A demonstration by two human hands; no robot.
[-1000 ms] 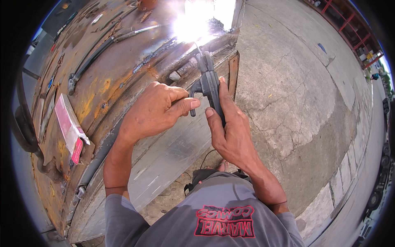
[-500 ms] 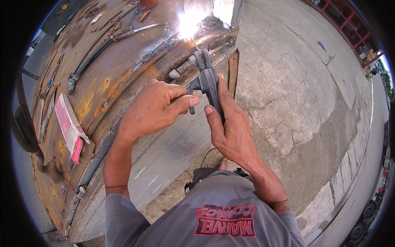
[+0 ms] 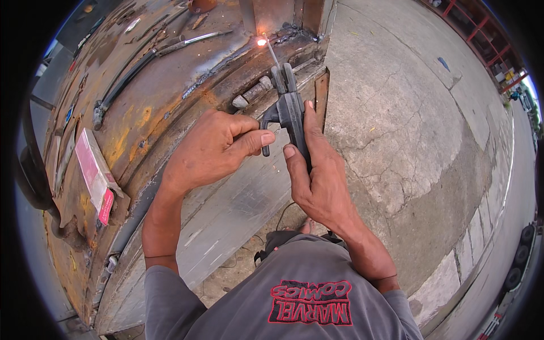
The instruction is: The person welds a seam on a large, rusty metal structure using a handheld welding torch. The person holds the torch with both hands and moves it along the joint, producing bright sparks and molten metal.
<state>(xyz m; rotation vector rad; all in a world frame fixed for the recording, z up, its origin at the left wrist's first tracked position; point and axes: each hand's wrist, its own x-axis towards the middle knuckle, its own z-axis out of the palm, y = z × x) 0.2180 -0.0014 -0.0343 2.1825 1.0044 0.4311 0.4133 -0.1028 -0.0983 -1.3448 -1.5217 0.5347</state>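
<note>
My right hand (image 3: 317,181) is closed round a black welding electrode holder (image 3: 289,116). My left hand (image 3: 209,147) is closed on the holder's side lever, thumb along it. A thin rod (image 3: 271,51) runs from the holder's jaws up to a small glowing orange spot (image 3: 261,42) on a rusty steel surface (image 3: 141,119), beside an upright metal piece (image 3: 252,14). A bead of weld (image 3: 198,79) runs leftward from there. A short metal cylinder (image 3: 252,90) lies just left of the jaws.
A long black-handled tool (image 3: 124,85) and a torn pink-and-white box (image 3: 96,170) lie on the steel at left, among scrap strips. Cracked concrete ground (image 3: 408,141) is at right, with red shelving (image 3: 481,34) behind and vehicle wheels (image 3: 518,255) at the far right edge.
The blinding white glare at the rod tip has shrunk to a small orange glow, revealing the metal around it. Both hands are almost still. The vehicle at the far right has moved along.
</note>
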